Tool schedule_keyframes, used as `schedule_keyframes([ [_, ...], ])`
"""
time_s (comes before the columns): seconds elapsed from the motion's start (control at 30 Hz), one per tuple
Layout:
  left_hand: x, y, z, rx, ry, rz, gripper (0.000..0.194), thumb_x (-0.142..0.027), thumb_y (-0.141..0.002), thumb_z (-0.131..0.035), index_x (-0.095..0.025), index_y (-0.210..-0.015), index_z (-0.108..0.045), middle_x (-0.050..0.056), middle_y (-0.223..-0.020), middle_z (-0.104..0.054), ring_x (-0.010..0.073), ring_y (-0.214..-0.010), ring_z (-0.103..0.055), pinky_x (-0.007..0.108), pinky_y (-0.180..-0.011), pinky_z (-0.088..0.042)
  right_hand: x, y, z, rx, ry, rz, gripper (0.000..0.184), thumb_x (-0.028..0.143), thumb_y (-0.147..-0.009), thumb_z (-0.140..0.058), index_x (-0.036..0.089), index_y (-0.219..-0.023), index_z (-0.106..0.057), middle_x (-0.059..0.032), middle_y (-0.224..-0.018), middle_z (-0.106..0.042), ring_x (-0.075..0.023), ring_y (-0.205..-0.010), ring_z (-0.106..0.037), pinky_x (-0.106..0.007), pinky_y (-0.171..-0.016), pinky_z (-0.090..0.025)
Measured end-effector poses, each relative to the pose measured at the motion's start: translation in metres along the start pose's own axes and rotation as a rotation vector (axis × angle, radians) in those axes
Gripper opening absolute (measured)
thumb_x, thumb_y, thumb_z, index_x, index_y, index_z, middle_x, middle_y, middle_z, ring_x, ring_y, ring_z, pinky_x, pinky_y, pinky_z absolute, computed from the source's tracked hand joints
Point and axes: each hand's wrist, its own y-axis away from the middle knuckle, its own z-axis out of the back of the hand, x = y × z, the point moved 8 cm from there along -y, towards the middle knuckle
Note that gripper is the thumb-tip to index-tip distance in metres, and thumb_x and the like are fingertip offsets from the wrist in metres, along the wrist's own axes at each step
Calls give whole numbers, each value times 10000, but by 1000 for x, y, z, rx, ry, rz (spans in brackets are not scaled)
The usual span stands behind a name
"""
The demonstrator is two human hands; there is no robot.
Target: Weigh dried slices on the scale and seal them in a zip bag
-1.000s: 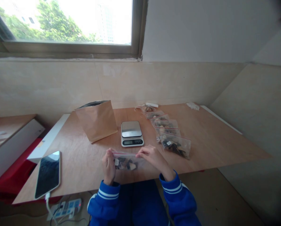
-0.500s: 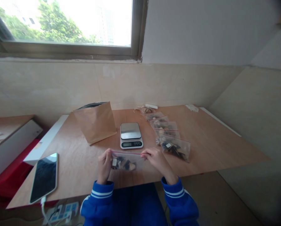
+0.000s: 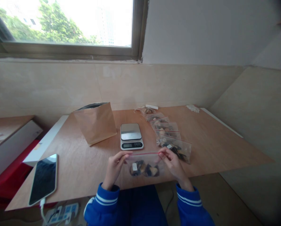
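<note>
Both my hands hold a clear zip bag [image 3: 143, 164] with a red seal strip and dark and pale pieces inside. My left hand [image 3: 115, 166] pinches its top left corner, and my right hand [image 3: 172, 161] pinches its top right corner. The bag hangs upright just above the near edge of the wooden table [image 3: 83, 163]. A small digital scale [image 3: 131, 136] stands right behind the bag. A row of several filled zip bags [image 3: 170, 135] lies to the right of the scale, the nearest one touching distance from my right hand.
A brown paper bag [image 3: 95, 122] stands open at the back left. A phone [image 3: 43, 179] on a cable lies at the table's left front corner. A power strip [image 3: 63, 212] lies on the floor below. Small scraps [image 3: 192, 108] lie at the far right.
Both hands carried the bag to the right, toward the row of filled bags. My right hand slid out to the bag's top right corner, stretching the seal level.
</note>
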Motion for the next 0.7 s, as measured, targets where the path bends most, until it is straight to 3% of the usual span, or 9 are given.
schedule_keyframes([
  [0.17,-9,1,33,-191,57,-24,281,-400,-911,-553,-167,-1010,-675,55,-758,-734,141,-563,-648,228,-505,-484,-27,-2,100,-257,124,-18,363,589,-817,-594,229,-861,-577,23,-527,-550,-166,-471,-547,-279,-505,-453],
  [0.23,-18,5,45,-271,65,-73,265,-384,-917,-549,-161,-1012,-658,48,-742,-725,132,-544,-634,227,-494,-482,-42,-7,130,-255,237,-52,413,616,-788,-584,210,-860,-612,-44,-651,-639,-196,-551,-595,-299,-525,-475],
  [0.33,-40,14,54,-378,93,-189,231,-347,-936,-524,-159,-998,-643,49,-783,-725,120,-528,-622,231,-483,-488,-54,-7,159,-327,601,-92,487,565,-834,-487,159,-1047,-651,-158,-947,-688,-287,-801,-654,-399,-688,-526],
  [0.4,-60,20,56,-437,106,-279,196,-310,-940,-519,-166,-1000,-639,50,-835,-728,113,-537,-624,227,-480,-494,-52,1,162,-443,900,-85,565,505,-864,-437,109,-1240,-582,-223,-1136,-629,-355,-1010,-611,-493,-833,-495],
  [0.47,-82,24,57,-484,118,-373,176,-276,-931,-534,-182,-1043,-632,48,-900,-727,115,-574,-639,225,-482,-506,-50,9,148,-499,1089,-79,646,501,-878,-413,91,-1374,-472,-256,-1305,-519,-400,-1192,-509,-552,-942,-429],
  [0.6,-130,28,67,-571,110,-565,319,-249,-888,-592,-240,-1207,-594,38,-1079,-697,139,-719,-674,250,-534,-560,-76,12,108,-424,1114,-247,683,559,-920,-297,164,-1475,-346,-224,-1498,-318,-434,-1357,-336,-611,-1015,-346],
  [0.7,-167,30,73,-581,80,-738,465,-313,-848,-648,-301,-1301,-549,9,-1238,-647,141,-873,-677,278,-716,-597,-90,-1,96,-438,1057,-303,652,502,-954,-208,132,-1472,-347,-238,-1513,-295,-420,-1388,-296,-615,-1053,-298],
])
